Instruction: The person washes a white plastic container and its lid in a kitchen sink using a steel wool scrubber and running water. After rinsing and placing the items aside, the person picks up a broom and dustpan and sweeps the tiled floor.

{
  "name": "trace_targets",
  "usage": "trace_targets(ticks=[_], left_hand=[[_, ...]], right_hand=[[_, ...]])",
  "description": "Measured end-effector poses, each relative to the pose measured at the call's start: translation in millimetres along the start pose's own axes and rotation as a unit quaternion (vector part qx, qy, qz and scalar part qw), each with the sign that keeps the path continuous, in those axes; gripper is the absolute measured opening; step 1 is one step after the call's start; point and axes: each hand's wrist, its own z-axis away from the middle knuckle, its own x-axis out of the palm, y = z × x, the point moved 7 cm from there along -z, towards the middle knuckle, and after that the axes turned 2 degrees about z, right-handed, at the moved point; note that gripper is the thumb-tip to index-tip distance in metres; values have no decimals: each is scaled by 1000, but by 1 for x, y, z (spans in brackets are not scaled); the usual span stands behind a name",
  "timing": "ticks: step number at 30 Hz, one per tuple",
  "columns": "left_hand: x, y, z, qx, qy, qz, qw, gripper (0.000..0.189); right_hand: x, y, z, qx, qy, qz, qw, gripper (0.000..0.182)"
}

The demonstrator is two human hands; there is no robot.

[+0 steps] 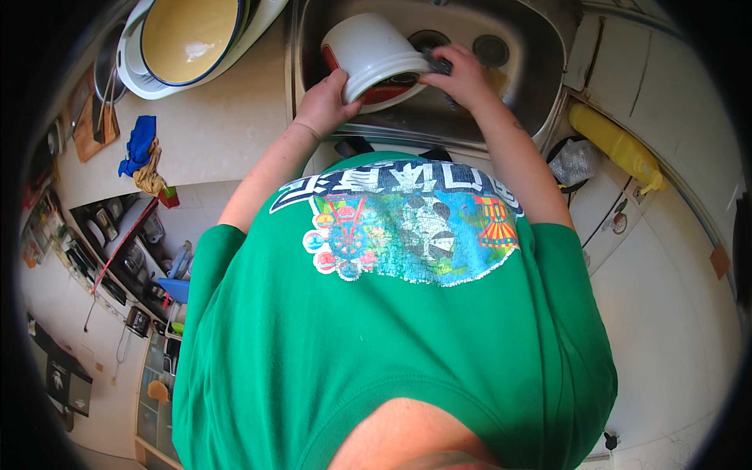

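A white plastic bucket (373,44) with red printing lies tilted over a stainless steel sink (523,111). My left hand (327,106) grips its rim at the near left side, thumb on the outer wall. My right hand (461,73) holds a dark cloth or scouring pad (437,63) against the rim at the right; its exact kind cannot be told. Behind the bucket, a round drain (429,40) is partly hidden, and a second drain (491,50) shows to the right.
Left of the sink, a cream enamel basin (189,38) with a dark rim sits in a white plastic tub (132,76). Blue and tan cloths (140,147) hang at the counter edge. A wooden board (88,126) lies far left, a yellow bottle (614,141) to the right.
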Motion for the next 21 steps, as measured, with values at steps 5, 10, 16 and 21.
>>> trace_targets(ticks=[5,10,16,21], left_hand=[[0,-1,-1,-8,-20,-10,1000,38],[1,-13,-1,0,-43,-25,999,37],[-2,-14,-2,41,-36,-70,996,37],[-9,-10,-5,10,-46,-27,999,38]], right_hand=[[3,3,15,33,66,-21,997,45],[5,-72,-7,-130,54,9,990,36],[11,-68,2,-110,45,18,993,37],[9,-14,20,3,88,-11,996,35]])
